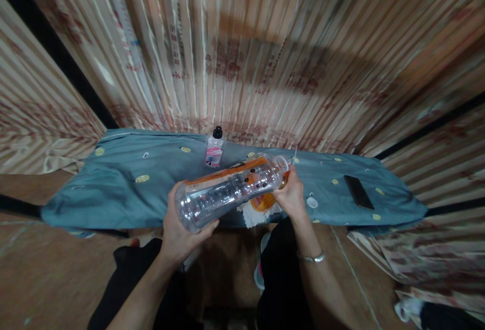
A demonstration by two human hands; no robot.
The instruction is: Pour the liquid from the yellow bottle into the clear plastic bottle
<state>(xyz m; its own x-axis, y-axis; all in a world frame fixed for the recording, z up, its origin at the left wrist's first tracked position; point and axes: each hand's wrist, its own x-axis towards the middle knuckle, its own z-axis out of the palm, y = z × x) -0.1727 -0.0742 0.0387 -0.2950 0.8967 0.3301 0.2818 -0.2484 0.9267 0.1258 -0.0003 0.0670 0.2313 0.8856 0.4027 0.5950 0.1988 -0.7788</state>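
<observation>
My left hand [178, 231] is closed round the base of a large clear plastic bottle [227, 191] with an orange label, held tilted on its side with the neck to the right. My right hand [291, 196] is closed at the bottle's open neck, pinching a thin white stick that points up; what the fingers hold besides is hidden. Under the neck lie an orange round thing [263, 202] and a white tissue [252, 215] on the blue cloth. A white bottle cap [311, 202] lies just right of my right hand.
A low bench covered with blue patterned cloth [125, 178] runs across. On it stand a small bottle with a black cap [214, 149] and, to the right, a black phone [358, 191]. Striped curtains hang behind. My knees are below the bench.
</observation>
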